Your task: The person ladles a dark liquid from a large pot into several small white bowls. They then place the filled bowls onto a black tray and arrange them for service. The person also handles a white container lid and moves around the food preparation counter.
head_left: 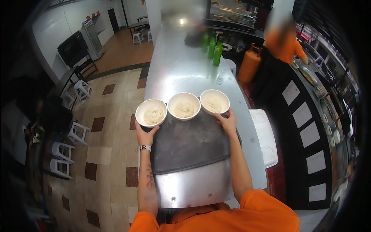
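Observation:
Three white bowls stand in a row across the far end of a dark grey tray [191, 145], each holding a pale, crumbly or powdery food. My left hand [146, 134] curls round the near side of the left bowl [141, 120], thumb toward the tray. On the other end, my right hand [227, 123] grips the near right side of the right bowl [225, 103], its fingers partly hidden behind the rim. Between them sits the middle bowl [184, 117], touched by neither hand. The tray lies on a shiny metal counter [193, 189].
Several green bottles [217, 54] stand farther along the counter. To the right are a white lidded box [264, 137], an orange gas cylinder [250, 63] and a person in an orange shirt [284, 44] at another counter. White stools [79, 133] stand on the tiled floor at left.

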`<state>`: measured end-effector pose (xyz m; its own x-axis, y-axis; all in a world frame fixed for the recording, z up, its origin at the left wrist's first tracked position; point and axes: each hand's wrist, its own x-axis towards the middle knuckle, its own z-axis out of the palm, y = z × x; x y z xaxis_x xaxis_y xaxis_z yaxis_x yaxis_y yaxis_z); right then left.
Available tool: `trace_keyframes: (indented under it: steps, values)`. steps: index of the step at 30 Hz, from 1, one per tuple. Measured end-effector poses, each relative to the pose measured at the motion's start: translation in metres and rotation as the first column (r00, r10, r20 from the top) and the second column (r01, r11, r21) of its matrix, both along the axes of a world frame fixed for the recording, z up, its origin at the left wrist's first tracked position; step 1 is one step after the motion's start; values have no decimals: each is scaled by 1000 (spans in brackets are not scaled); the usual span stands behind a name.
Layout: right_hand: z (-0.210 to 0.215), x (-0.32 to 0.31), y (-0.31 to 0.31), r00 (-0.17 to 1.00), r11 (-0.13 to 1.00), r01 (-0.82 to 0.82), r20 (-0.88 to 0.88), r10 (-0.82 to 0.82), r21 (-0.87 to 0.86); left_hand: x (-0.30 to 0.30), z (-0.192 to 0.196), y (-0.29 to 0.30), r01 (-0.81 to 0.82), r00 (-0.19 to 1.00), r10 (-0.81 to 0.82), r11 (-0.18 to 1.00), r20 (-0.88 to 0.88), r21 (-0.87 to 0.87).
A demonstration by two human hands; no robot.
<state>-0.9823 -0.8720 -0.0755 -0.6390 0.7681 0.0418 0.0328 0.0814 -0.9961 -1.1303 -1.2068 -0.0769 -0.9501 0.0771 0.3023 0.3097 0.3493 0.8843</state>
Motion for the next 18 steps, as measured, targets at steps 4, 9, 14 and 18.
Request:
trace_keyframes:
  steps: [4,9,14,18]
  values:
    - [-1,-10,1,999,1000,2,53,-2,-8,-7,-7,3,-25,999,25,999,-24,30]
    - [-1,-16,1,985,993,25,168,-44,114,-10,-10,4,-64,997,63,998,-47,-13]
    - [5,-18,-65,971,975,-185,175,162,121,-7,-8,6,-102,995,103,992,6,-74]
    - [9,-52,-86,962,952,-243,175,211,187,-12,-9,9,-91,996,92,988,-2,-129]
